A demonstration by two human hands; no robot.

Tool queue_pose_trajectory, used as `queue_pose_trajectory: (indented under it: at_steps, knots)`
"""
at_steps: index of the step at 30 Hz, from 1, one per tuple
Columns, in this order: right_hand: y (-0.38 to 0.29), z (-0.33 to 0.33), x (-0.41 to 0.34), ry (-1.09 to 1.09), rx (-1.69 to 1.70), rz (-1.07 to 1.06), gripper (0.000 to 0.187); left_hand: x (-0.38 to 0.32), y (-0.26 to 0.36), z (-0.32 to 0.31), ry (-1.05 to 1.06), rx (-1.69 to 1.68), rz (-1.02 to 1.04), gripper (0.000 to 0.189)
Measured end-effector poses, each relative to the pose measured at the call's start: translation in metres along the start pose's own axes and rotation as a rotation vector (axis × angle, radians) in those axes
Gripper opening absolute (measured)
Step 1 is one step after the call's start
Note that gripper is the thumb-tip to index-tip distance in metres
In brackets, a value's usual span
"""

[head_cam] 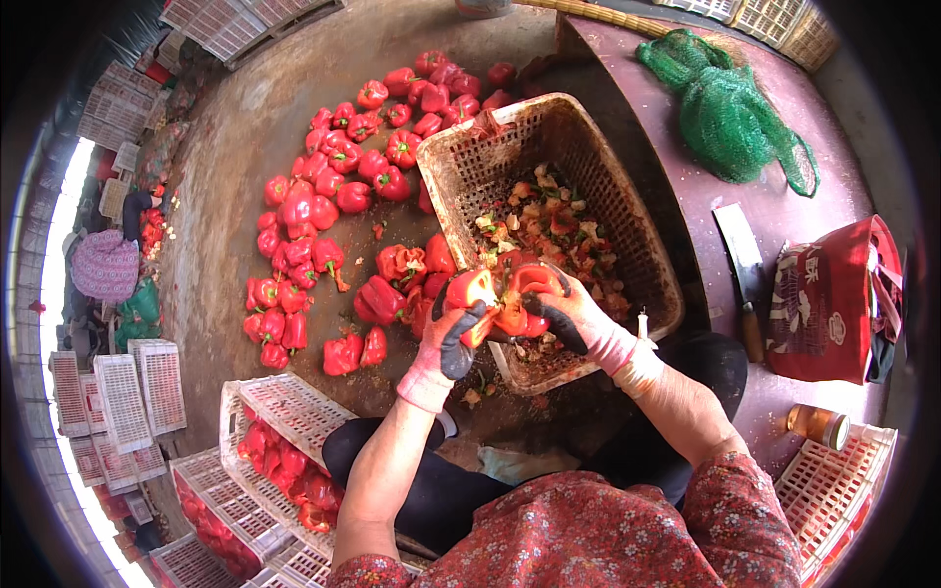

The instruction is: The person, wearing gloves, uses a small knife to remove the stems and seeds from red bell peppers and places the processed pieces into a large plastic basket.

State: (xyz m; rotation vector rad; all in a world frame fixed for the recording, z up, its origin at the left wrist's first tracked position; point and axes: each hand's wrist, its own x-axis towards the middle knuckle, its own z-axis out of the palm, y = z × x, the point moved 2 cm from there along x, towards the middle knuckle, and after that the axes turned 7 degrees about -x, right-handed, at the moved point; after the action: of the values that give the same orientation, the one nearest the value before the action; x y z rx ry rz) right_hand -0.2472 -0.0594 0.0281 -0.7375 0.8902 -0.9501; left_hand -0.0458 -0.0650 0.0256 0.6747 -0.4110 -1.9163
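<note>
Both hands wear pink gloves with dark palms and fingers. My left hand [450, 338] grips one part of a split red bell pepper [470, 288], its pale inside showing. On the other part of the pepper [534, 279], my right hand [570, 309] is closed from the right. The two parts meet or nearly meet between my hands, over the near left side of a stained plastic crate [639, 220]. Inside that crate lie pepper cores and seeds [566, 228]. Close to my left hand, several whole and opened red peppers [380, 300] rest on the floor.
Many red bell peppers [353, 158] spread across the concrete floor. A white crate [294, 400] of peppers stands left of my knee. On the right-hand table lie green mesh bags [728, 117], a cleaver [741, 242], a red bag [823, 316] and a jar [817, 426]. A person [106, 264] sits far left.
</note>
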Motion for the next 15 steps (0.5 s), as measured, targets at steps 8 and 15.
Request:
queue_pose_trajectory:
  at_steps: [8, 15]
  knots:
    - [0.025, -0.007, 0.002, -0.036, 0.138, 0.031, 0.021, 0.000, 0.001, -0.002, 0.078, -0.247, -0.099, 0.055]
    - [0.030, -0.027, 0.013, 0.170, -1.088, 0.112, 0.066, 0.002, 0.024, -0.021, -0.149, -0.432, -0.257, 0.061]
